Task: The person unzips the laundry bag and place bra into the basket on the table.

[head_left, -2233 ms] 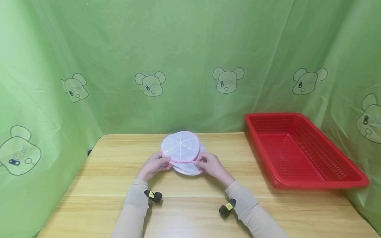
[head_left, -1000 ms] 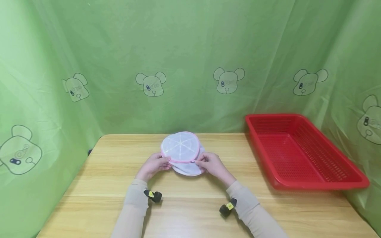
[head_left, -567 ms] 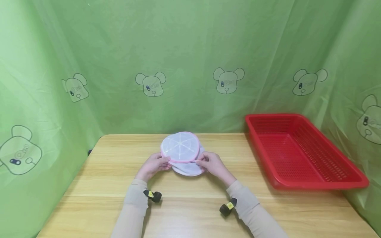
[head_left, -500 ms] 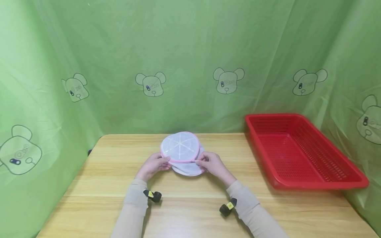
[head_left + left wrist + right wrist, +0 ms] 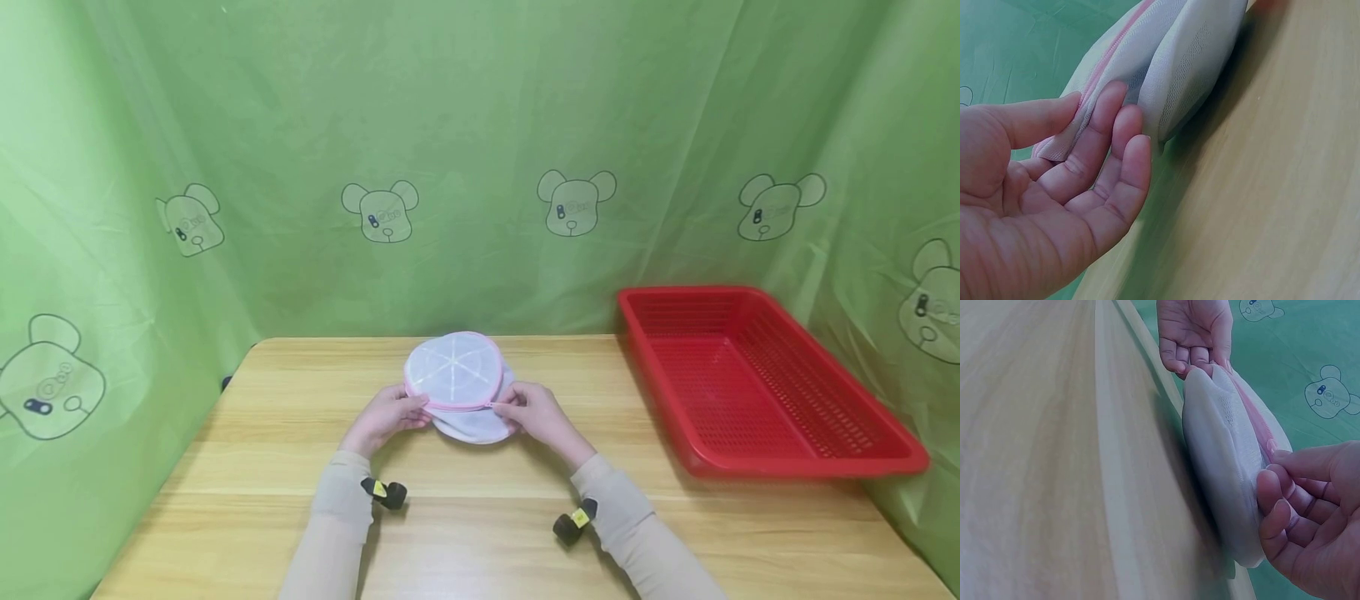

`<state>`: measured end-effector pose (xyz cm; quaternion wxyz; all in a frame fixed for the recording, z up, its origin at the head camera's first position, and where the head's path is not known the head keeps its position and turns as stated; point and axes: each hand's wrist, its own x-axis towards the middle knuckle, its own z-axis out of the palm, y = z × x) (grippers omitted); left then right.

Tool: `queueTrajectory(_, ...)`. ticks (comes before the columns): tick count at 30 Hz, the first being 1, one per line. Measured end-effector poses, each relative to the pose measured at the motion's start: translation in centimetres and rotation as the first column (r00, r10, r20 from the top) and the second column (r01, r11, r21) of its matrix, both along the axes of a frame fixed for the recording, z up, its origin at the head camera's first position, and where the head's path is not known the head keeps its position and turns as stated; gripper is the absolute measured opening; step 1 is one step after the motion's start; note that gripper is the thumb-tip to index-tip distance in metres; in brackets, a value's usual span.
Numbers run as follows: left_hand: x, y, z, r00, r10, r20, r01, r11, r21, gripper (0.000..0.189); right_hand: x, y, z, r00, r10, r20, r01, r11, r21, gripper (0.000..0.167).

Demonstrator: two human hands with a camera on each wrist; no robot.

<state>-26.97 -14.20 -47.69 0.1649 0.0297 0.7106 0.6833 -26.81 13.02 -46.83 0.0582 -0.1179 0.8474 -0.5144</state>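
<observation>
Head view gives us almost no change: left hand [image 5: 385,418] and right hand [image 5: 538,414] pinch the white bag [image 5: 452,354] along its pink zipper [image 5: 459,408], near the table's [image 5: 465,533] far edge, so we judge zipper work barely advancing.

I am wearing long, plain beige sleeves [image 5: 330,529], each carrying a small black camera [image 5: 395,497] with a yellow label [image 5: 380,490].

The bag's [image 5: 442,379] underside is hidden. At the bag's right, the right hand [image 5: 536,412] covers part of the zip [image 5: 459,408]. Nearer than the bag, sleeves [image 5: 333,533] and bench [image 5: 465,558] are cut off.
</observation>
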Motion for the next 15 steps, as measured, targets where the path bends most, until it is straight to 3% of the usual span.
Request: queueTrajectory(15,-0.22,-0.15,-0.32,1.0,0.006,0.004,-0.006,1.0,-0.013,0.031,-0.07,0.18,0.12,1.0,-0.018,0.007,0.018,1.0,-0.01,0.013)
